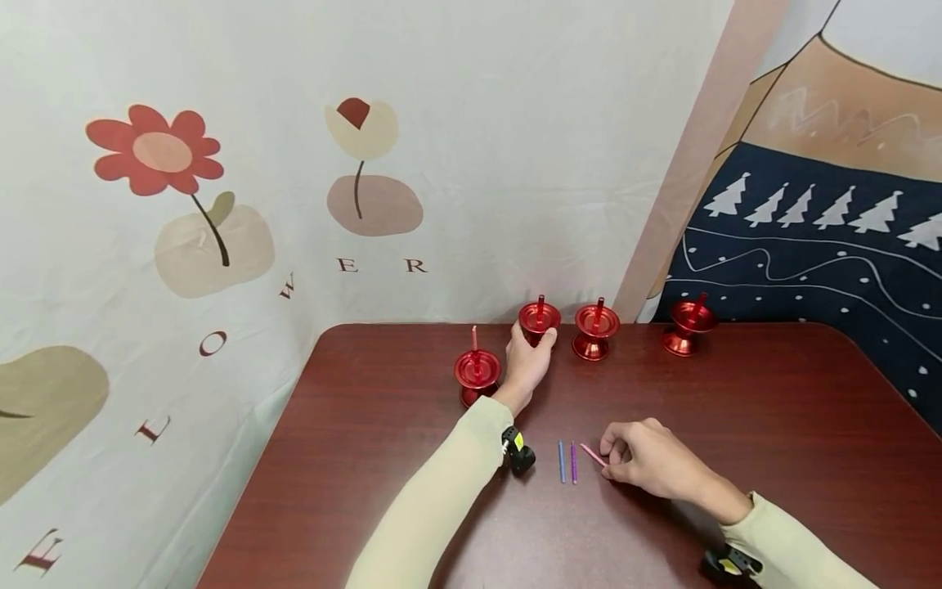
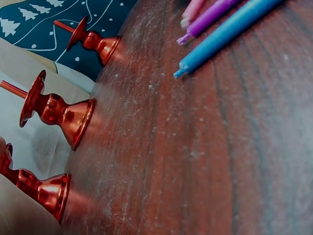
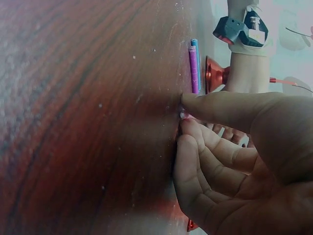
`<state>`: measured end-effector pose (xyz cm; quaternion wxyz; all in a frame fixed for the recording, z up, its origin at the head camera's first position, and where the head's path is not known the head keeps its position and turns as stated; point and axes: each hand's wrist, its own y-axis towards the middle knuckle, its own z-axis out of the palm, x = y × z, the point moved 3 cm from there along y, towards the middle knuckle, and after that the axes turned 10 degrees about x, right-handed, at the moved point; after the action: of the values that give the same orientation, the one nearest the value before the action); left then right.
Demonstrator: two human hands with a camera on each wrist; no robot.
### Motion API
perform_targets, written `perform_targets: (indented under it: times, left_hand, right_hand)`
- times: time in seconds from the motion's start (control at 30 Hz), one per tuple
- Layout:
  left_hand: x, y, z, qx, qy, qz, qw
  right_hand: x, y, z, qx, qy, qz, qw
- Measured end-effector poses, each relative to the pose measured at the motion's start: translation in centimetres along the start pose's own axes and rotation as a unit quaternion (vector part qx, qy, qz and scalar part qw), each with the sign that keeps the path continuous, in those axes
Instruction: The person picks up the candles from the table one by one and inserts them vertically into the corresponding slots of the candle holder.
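My left hand grips a red metal candle holder by the back edge of the table, its thumb at the right side below the cup. In the left wrist view, that holder's base appears to rest on the wood. Near the middle, my right hand pinches the near end of a thin pink candle between thumb and fingers, close to the tabletop. Just left of it lie a purple candle and a blue candle, side by side.
Left of my left hand stands a holder bearing an upright pink candle. Two more red holders stand along the back edge, to the right. A printed cloth hangs behind the dark wooden table.
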<state>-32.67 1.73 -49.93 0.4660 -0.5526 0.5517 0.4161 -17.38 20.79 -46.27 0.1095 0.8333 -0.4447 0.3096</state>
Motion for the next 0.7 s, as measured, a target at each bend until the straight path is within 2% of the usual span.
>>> perform_targets:
  times: [0.07,0.13,0.4,0.7]
  left_hand:
    - [0.8,0.8,0.1,0.001,0.002,0.002,1.0]
    - [1.0,1.1,0.2,0.003,0.002,-0.003,1.0]
    - [-2.0,-1.6,-0.2,0.02,0.017,-0.029,0.9992]
    - [-2.6,-1.7,-0.2,0.01,0.037,-0.045,0.9983]
  right_hand:
    - [0.1,0.0,0.0,-0.003,-0.006,0.003,1.0]
    - [0.1,0.0,0.0,-0.009,-0.018,-0.002,0.9998]
    - [0.2,-0.1,0.2,-0.024,-0.045,0.001,0.9987]
    - [0.2,0.0,-0.1,-0.01,-0.025,0.001,0.9996]
